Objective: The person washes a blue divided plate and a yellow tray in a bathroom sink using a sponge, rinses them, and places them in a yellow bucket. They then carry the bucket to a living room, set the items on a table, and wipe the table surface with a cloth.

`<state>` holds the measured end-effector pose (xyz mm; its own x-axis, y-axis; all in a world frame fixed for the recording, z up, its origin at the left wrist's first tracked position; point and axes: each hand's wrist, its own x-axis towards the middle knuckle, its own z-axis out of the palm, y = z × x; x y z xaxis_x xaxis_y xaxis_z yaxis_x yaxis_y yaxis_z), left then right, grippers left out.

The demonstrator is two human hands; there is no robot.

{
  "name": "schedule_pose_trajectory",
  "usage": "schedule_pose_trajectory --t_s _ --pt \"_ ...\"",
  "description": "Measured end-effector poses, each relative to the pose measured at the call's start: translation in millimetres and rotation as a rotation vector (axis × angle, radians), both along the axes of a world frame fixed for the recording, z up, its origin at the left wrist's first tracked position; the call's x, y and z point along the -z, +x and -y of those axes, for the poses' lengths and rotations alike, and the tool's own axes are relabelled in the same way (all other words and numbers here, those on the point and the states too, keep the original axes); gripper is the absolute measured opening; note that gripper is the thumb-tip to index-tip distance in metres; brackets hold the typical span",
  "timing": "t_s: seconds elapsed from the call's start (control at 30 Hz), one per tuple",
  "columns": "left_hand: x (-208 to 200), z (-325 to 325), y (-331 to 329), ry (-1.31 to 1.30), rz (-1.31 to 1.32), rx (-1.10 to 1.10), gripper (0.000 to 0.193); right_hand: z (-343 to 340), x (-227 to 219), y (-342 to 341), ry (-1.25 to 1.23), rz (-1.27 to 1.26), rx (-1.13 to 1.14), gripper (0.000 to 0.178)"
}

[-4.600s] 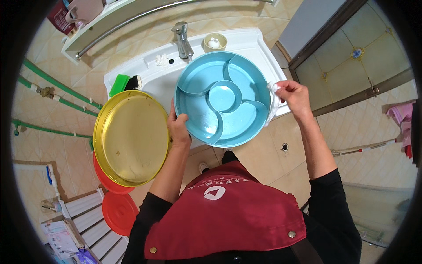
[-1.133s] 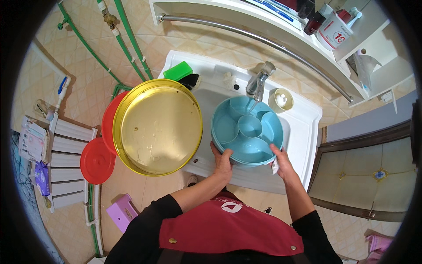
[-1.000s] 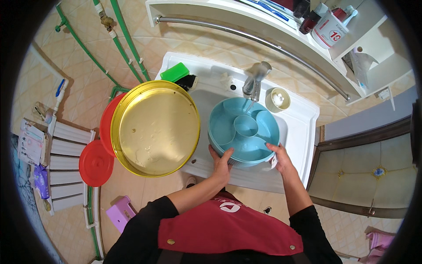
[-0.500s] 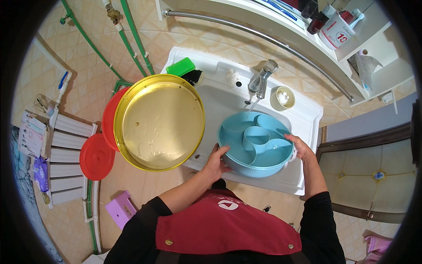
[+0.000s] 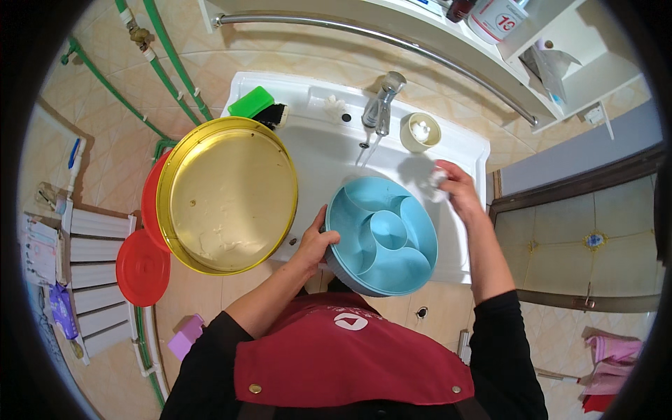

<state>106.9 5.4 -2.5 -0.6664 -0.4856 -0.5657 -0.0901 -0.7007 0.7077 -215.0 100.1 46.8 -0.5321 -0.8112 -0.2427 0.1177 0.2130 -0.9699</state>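
Gripping blue divided tray [image 5: 387, 229] w/ L fingers [image 5: 327, 239], R fingers [image 5: 452, 171] pinching wht cloth [image 5: 438, 177]

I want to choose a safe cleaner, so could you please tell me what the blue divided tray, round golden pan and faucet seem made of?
The blue divided tray looks like satin plastic: even colour, smooth curved dividers. The round golden pan seems metal, glossy, with bright reflections, though plastic isn't ruled out. The faucet appears chromed metal, polished, with silvery highlights.
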Motion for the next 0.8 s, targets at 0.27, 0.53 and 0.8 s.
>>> schedule_pose_trajectory --t_s 0.27,0.53,0.8 --pt "-8 -3 -3 -0.078 -0.015 0.003 0.088 39 63 47 0.097 -0.903 -0.336 0.042" --pt "-13 -2 0 -0.061 0.007 0.026 0.087 35 51 44 0.203 -0.887 -0.383 0.047" --pt "-19 0 -4 -0.120 0.034 0.059 0.088 32 64 49 0.252 -1.275 -0.540 0.033"
